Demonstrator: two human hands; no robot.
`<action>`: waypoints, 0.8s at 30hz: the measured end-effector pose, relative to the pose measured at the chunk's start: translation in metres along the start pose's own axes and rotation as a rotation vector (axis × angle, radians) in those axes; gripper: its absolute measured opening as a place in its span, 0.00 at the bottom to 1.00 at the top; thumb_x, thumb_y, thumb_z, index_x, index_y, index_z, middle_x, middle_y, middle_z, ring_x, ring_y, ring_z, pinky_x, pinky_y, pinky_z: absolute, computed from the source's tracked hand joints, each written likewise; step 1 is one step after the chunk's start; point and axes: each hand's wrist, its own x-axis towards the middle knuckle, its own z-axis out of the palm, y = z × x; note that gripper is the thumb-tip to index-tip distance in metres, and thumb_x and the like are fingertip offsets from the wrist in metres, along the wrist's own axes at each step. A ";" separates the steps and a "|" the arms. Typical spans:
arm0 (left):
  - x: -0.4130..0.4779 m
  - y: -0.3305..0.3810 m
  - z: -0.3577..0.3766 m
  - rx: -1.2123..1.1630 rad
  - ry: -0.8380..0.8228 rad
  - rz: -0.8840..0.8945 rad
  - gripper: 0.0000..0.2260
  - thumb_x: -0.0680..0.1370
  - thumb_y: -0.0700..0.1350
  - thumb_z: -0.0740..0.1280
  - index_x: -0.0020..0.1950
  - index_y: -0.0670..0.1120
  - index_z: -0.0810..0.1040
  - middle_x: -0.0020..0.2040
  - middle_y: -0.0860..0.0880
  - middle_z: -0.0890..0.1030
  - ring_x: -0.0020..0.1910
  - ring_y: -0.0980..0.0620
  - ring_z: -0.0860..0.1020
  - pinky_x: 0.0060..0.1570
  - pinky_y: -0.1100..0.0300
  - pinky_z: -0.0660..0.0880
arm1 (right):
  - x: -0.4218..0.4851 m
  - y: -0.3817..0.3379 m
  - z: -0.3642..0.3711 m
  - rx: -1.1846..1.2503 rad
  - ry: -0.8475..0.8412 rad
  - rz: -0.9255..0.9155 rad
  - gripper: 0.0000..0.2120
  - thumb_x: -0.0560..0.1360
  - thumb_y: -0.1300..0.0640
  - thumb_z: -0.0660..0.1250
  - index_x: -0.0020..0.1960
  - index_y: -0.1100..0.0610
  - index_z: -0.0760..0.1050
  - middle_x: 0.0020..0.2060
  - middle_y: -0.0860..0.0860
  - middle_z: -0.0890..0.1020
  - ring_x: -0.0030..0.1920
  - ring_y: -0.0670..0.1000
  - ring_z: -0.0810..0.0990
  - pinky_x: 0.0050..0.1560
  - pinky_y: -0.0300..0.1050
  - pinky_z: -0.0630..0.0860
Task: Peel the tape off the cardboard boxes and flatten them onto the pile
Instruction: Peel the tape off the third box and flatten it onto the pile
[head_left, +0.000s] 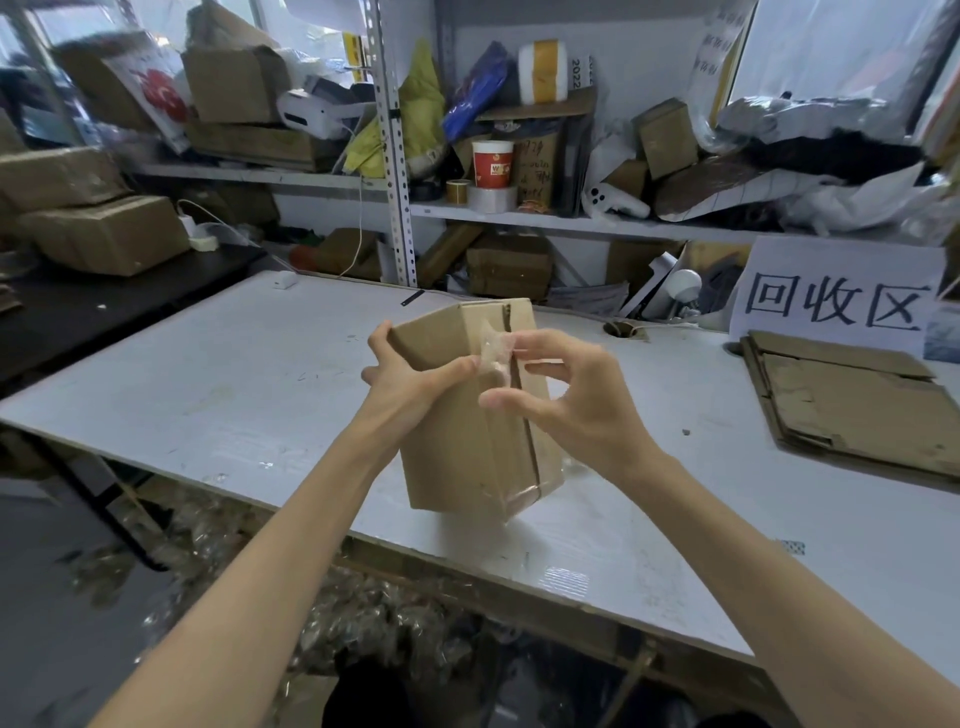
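Currently, the cardboard box (457, 452) stands on end near the middle of the white tabletop (208, 395), tilted, with its lower edge down by the tabletop's near side and its upper end leaning away from me.

Left hand (410, 379) grips the box at its upper left edge: fingers wrapped behind the left side panel, thumb laid flat across the front face and pointing right toward the seam.

Right hand (576, 400) works at the seam of the box. Forefinger and thumb are curled in and pinch a crumpled length of clear tape (493, 351) that stands lifted off the cardboard. The other fingers are bent loosely and hold nothing. More clear tape lies flat along the seam and wraps round the box's lower corner.

Surroundings:
- Pile of flattened cardboard (852, 405), on the right of the tabletop and well apart from the box.
- White sign (836, 291) with three large characters, upright just behind the pile.
- Metal shelf (571, 221) along the far wall, crowded with cartons, bags, a red-and-white paper cup (492, 163) and tape rolls (491, 197) just beside it.
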 end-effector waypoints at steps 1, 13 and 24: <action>0.000 0.001 0.002 0.012 -0.009 0.015 0.59 0.51 0.69 0.73 0.76 0.62 0.48 0.66 0.47 0.64 0.61 0.45 0.70 0.62 0.45 0.74 | 0.000 -0.001 0.001 -0.056 0.084 -0.024 0.12 0.69 0.56 0.76 0.51 0.54 0.80 0.45 0.46 0.84 0.46 0.43 0.83 0.51 0.43 0.80; -0.001 -0.002 -0.001 -0.023 -0.085 0.063 0.60 0.51 0.69 0.74 0.77 0.64 0.47 0.68 0.49 0.62 0.63 0.46 0.69 0.62 0.48 0.72 | 0.017 0.004 -0.018 -0.340 0.261 -0.023 0.05 0.72 0.65 0.70 0.44 0.56 0.81 0.28 0.50 0.80 0.27 0.46 0.77 0.32 0.41 0.77; 0.002 -0.007 0.009 0.114 -0.075 0.049 0.62 0.56 0.65 0.75 0.77 0.65 0.36 0.74 0.48 0.55 0.66 0.47 0.64 0.66 0.46 0.66 | 0.019 0.006 -0.005 -0.418 0.158 -0.145 0.05 0.71 0.63 0.73 0.47 0.59 0.82 0.43 0.51 0.79 0.39 0.48 0.77 0.45 0.48 0.79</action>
